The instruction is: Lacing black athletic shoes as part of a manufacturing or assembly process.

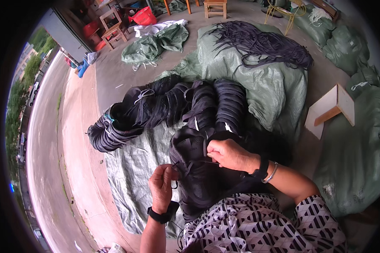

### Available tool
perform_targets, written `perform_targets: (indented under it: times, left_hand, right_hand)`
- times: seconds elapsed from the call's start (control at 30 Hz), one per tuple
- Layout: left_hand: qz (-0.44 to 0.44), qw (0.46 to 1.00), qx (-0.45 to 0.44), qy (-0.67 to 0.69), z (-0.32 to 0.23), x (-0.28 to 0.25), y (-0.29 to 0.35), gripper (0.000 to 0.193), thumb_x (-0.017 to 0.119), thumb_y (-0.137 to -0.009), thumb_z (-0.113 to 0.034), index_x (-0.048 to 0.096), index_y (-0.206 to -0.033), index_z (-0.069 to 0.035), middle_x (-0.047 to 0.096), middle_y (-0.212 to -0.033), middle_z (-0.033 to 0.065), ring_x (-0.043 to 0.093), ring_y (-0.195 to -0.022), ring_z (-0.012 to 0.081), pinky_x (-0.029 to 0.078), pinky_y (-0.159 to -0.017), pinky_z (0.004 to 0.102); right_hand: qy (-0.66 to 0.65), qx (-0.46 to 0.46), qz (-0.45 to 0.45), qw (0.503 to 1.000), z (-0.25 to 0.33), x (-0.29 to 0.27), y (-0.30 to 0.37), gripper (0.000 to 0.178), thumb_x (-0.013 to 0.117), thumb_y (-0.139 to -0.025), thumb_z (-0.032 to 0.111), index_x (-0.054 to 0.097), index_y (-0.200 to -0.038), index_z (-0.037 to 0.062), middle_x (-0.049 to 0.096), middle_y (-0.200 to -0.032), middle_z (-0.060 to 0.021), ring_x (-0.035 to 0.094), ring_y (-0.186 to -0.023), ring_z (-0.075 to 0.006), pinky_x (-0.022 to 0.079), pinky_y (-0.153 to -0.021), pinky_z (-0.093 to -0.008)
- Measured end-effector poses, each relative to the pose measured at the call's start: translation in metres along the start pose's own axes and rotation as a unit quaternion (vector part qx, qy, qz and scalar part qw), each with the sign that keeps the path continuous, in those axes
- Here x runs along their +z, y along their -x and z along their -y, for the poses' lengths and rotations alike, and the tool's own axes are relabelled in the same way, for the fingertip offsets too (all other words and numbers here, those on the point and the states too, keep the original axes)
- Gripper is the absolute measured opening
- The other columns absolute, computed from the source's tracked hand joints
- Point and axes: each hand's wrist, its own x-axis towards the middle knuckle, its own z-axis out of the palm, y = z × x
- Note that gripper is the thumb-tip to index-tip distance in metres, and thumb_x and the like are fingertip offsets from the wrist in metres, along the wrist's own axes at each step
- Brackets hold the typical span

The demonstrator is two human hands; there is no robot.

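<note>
Over my lap lies a pile of black fabric pieces that look like shoe uppers [194,185]. My left hand [161,185] is closed in a pinch at the left side of the pile, with a short dark lace end hanging below its fingers. Above the middle of the pile, my right hand [232,156] is also pinched, and a thin dark lace [200,161] runs from its fingertips toward the left hand. Just beyond my hands, several nested stacks of black shoe uppers [230,103] curve away to the left.
A thick bundle of black laces [266,44] rests on a stuffed green woven sack [270,90]. A grey-green sheet [135,189] lies under the stacks. Filled sacks [354,156] and a white-topped wooden piece [335,105] stand right. Wooden chairs [112,27] and a red basin [143,16] are behind.
</note>
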Motion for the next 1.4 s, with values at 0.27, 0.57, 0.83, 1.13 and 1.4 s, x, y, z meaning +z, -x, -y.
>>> perform_targets:
  times: [0.27, 0.57, 0.83, 1.13, 1.4]
  left_hand:
    - [0.028, 0.999, -0.021, 0.021, -0.009, 0.002, -0.007, 0.020, 0.064, -0.090, -0.019, 0.061, -0.083, -0.001, 0.053, -0.071, -0.0065, 0.042, -0.063, 0.0017, 0.035, -0.057, 0.0183]
    - [0.004, 0.997, 0.048, 0.052, -0.005, 0.020, -0.012, 0.016, 0.062, -0.091, -0.015, 0.056, -0.085, -0.002, 0.055, -0.069, -0.0032, 0.048, -0.063, 0.0040, 0.039, -0.058, 0.0186]
    - [-0.010, 0.994, -0.030, 0.108, -0.010, 0.004, 0.000, 0.025, 0.058, -0.092, -0.013, 0.056, -0.113, 0.000, 0.066, -0.088, 0.0076, 0.060, -0.069, 0.0092, 0.050, -0.062, 0.0221]
    - [0.040, 0.998, -0.023, 0.039, -0.007, 0.004, -0.003, 0.017, 0.061, -0.092, -0.016, 0.064, -0.095, 0.000, 0.064, -0.079, 0.0000, 0.054, -0.070, 0.0048, 0.042, -0.063, 0.0185]
    - [0.026, 0.999, -0.030, 0.028, 0.006, 0.004, -0.008, 0.016, 0.063, -0.089, -0.015, 0.062, -0.084, 0.000, 0.057, -0.071, -0.0026, 0.050, -0.066, 0.0045, 0.041, -0.061, 0.0196]
  right_hand:
    - [0.302, -0.223, -0.084, 0.923, 0.023, -0.017, -0.003, 0.013, 0.062, -0.080, 0.008, 0.055, -0.090, 0.0048, 0.057, -0.083, -0.0072, 0.059, -0.078, -0.0251, 0.049, -0.071, -0.0348]
    - [-0.395, -0.249, 0.274, 0.841, 0.168, -0.061, 0.047, 0.022, 0.049, -0.092, -0.003, 0.056, -0.113, -0.0054, 0.058, -0.115, -0.0185, 0.057, -0.107, -0.0249, 0.050, -0.082, -0.0346]
    - [-0.423, -0.253, 0.223, 0.841, 0.149, -0.061, 0.058, 0.021, 0.050, -0.091, -0.002, 0.058, -0.110, -0.0062, 0.059, -0.104, -0.0225, 0.059, -0.100, -0.0296, 0.050, -0.080, -0.0378]
    - [-0.411, -0.284, 0.212, 0.840, 0.147, -0.076, 0.056, 0.020, 0.052, -0.090, 0.000, 0.059, -0.106, -0.0073, 0.062, -0.089, -0.0277, 0.062, -0.091, -0.0356, 0.051, -0.077, -0.0418]
    - [-0.374, -0.189, -0.044, 0.907, 0.084, -0.084, 0.043, 0.017, 0.054, -0.091, 0.010, 0.059, -0.103, -0.0011, 0.065, -0.080, -0.0105, 0.061, -0.072, -0.0126, 0.048, -0.063, -0.0221]
